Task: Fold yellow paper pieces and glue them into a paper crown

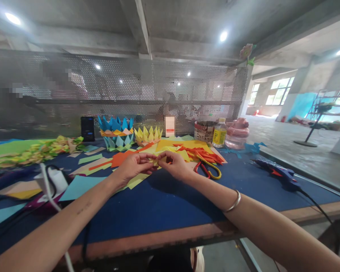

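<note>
Pinched closed, left hand (140,164) and right hand (175,165) shared small yellow paper (155,161), I judged for steadiness; red-and-yellow-handled scissors (220,173) lay just right.

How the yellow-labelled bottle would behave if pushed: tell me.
The yellow-labelled bottle stands upright, taller than wide, so a high push might tip it. Its rounded body would probably roll once down. The clear walls look smooth, perhaps slippery.
</note>
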Tool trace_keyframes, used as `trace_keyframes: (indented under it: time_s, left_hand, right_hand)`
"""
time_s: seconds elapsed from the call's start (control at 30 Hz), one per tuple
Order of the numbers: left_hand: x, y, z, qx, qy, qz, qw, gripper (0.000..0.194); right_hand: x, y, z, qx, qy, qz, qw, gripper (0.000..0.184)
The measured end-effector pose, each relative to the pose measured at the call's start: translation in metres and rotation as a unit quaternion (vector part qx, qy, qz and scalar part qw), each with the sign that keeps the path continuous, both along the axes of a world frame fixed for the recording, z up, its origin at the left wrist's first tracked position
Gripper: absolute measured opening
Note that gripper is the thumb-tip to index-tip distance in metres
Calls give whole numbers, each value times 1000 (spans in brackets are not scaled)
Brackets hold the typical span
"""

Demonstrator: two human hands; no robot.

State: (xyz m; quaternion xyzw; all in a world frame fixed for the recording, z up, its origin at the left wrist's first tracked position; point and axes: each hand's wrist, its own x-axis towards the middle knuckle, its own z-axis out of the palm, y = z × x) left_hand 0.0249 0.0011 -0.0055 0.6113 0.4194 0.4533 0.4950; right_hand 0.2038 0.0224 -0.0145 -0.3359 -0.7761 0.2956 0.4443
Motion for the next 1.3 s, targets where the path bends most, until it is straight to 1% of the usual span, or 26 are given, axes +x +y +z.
trace_keyframes:
  time_s: [0.13,0.33,0.4,0.6,0.83,1.03,1.17,1.3]
  left_hand:
    - [-1,1,0,-5,-12,-6,1000,42]
    - [-4,1,1,-32,-38,-39,998,40]
    - [-4,1,2,-39,-38,-43,998,39]
    - [-5,0,4,-53,-38,-40,997,36]
    - [-6,1,3,-54,-36,-46,997,33]
    - [-4,-2,6,-70,-41,-50,995,26]
    - [-3,-2,5,-78,-52,-34,995,19]
    - [-2,-1,4,-90,-42,-27,995,15]
  right_hand:
    - [1,0,1,-1,6,-1,1000,9]
    - [1,1,1,-48,33,32,998,11]
    - [1,0,1,-53,33,31,998,11]
    - [2,-1,2,-50,25,28,998,9]
    - [4,4,0,-36,16,67,997,10]
    - [5,7,-2,-23,5,78,997,10]
    - [5,7,-2,-17,4,79,997,10]
    - [4,7,-2,-8,2,84,996,11]
